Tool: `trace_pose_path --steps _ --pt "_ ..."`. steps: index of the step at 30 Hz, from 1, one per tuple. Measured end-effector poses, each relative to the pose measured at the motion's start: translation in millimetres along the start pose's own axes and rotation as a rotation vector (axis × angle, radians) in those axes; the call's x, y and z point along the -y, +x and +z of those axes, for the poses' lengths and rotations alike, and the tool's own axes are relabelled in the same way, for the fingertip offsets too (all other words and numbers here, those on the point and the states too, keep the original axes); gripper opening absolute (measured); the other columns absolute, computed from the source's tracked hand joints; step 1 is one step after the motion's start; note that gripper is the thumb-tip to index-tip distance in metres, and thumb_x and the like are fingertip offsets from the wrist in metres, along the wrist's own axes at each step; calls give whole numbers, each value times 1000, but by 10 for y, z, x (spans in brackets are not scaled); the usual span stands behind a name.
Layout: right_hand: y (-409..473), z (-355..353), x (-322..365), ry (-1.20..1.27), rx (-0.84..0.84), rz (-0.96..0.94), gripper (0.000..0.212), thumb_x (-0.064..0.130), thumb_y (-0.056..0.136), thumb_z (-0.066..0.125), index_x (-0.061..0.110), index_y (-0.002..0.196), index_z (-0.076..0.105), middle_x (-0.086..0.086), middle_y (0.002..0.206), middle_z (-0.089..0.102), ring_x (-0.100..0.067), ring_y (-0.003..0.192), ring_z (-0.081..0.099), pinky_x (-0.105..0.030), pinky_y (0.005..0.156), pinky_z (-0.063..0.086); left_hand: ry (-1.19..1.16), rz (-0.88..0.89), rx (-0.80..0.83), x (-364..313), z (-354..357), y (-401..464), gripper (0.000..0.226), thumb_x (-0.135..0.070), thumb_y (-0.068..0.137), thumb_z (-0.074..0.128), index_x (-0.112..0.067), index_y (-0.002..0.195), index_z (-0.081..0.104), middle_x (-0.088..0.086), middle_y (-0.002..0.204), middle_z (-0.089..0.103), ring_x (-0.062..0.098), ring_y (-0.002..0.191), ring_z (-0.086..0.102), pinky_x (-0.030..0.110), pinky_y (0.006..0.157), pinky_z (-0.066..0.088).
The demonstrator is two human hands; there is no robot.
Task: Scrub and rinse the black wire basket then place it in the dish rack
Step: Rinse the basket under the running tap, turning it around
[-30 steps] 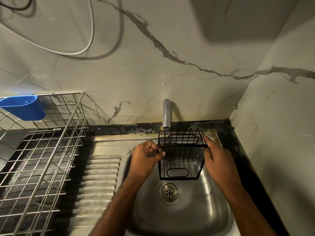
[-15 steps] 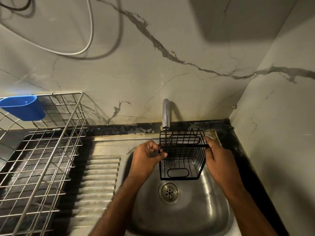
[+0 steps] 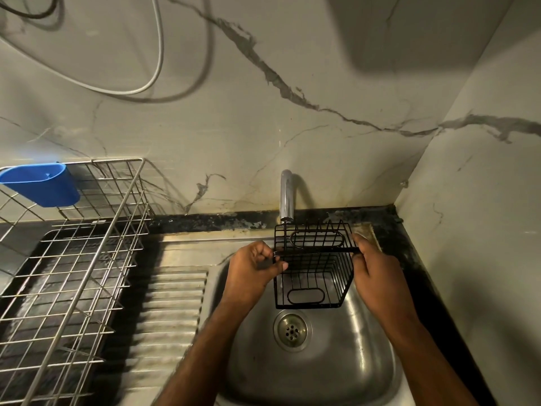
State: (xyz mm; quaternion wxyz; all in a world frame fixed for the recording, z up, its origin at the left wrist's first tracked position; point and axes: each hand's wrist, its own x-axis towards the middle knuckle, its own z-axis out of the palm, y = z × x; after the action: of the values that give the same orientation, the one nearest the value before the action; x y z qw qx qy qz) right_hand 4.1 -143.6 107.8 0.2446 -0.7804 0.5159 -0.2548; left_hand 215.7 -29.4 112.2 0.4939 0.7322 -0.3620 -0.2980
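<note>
Marble-veined walls meet in a corner behind a steel sink point(image 3: 307, 373), the landmark for all that follows. Over its bowl, just below the tap point(image 3: 286, 194), hangs the black wire basket point(image 3: 314, 265), tipped on its side so the open mouth faces the person and its long axis runs left to right across the sink. The left hand point(image 3: 251, 273) pinches the basket's left rim with curled fingers and thumb; the right hand point(image 3: 377, 276) curls round the right end, and whether it also holds a scrubber cannot be told, though a pale sponge-like pad point(image 3: 366, 234) lies on the ledge just behind it. No water shows at the tap. The dish rack point(image 3: 70, 273) stands on the tabletop well left of the sink, past the ribbed drainboard point(image 3: 172, 312), with a blue cup point(image 3: 41, 184) hung on its far rail, so the left hand is the nearer one for the transfer. Against the earlier frames the basket has shifted slightly right, and both grips are unchanged.
</note>
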Motion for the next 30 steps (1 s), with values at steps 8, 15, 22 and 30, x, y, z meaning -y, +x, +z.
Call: trace_pose_path --steps 8,15,22,30 --pt "-2 -6 -20 -3 -7 -12 43 21 101 47 24 144 49 -19 98 70 -11 70 50 -23 66 41 8 1 -3 15 16 5 30 -10 78 87 -18 71 60 -9 66 70 -4 64 62 14 63 47" --pt "6 -11 4 -3 0 -11 44 20 101 46 24 145 49 -17 98 71 -14 71 54 -23 69 42 9 22 -10 27 14 8 32 -9 78 88 -19 69 59 -7 65 68 -3 61 60 12 61 47" --pt "5 -8 -21 -15 -20 -26 43 18 101 47 22 144 50 -22 101 69 -11 78 46 -24 70 38 -11 28 -4 54 29 20 32 -8 77 88 -22 69 60 -8 68 70 1 67 65 17 67 49" --pt "-4 -33 12 -5 -17 -17 44 19 101 47 22 145 49 -20 98 71 -12 74 49 -24 67 40 1 24 -8 49 40 22 33 -7 77 87 -20 68 59 -4 68 70 0 65 64 13 63 49"
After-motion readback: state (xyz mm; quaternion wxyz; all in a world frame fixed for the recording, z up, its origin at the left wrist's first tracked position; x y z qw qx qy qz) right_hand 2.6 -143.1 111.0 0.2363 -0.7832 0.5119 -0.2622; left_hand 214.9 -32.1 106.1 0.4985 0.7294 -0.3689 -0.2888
